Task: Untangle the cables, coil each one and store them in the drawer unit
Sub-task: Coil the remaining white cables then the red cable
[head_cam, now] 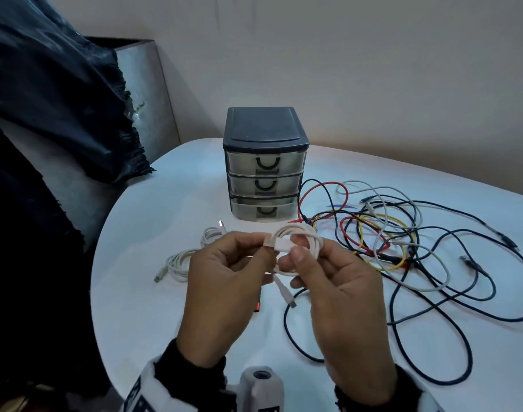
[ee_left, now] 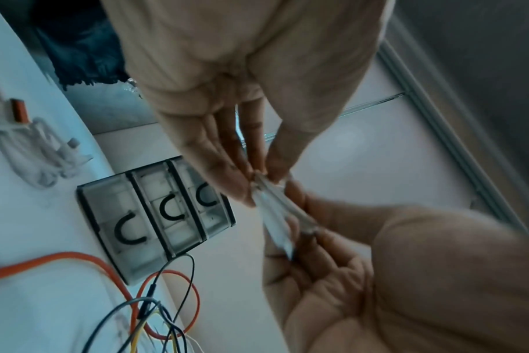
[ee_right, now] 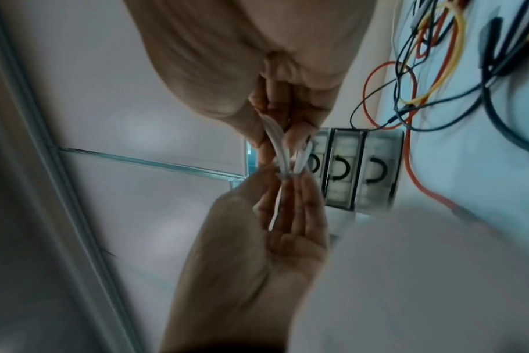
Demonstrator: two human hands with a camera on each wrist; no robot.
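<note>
A coiled white cable [head_cam: 306, 237] is held above the table between both hands. My left hand [head_cam: 261, 248] pinches the coil's plug end [head_cam: 268, 242] with thumb and fingertips. My right hand [head_cam: 297, 248] grips the loops, thumb on top; a loose plug tail [head_cam: 285, 292] hangs below. In the left wrist view the left hand [ee_left: 257, 181] pinches the white cable [ee_left: 272, 210] against the right hand [ee_left: 317, 250]. The right wrist view shows the right hand [ee_right: 281, 133] on the cable [ee_right: 277, 150]. The dark-topped drawer unit [head_cam: 264, 165] stands behind with its three clear drawers pushed in.
Two coiled white cables [head_cam: 180, 263] [head_cam: 212, 234] lie on the white table [head_cam: 153, 307] to the left. A tangle of red, yellow, grey and dark cables [head_cam: 388, 233] spreads over the right side. A small red-tipped plug [head_cam: 258, 304] lies under my hands. Dark cloth [head_cam: 46, 114] hangs at the left.
</note>
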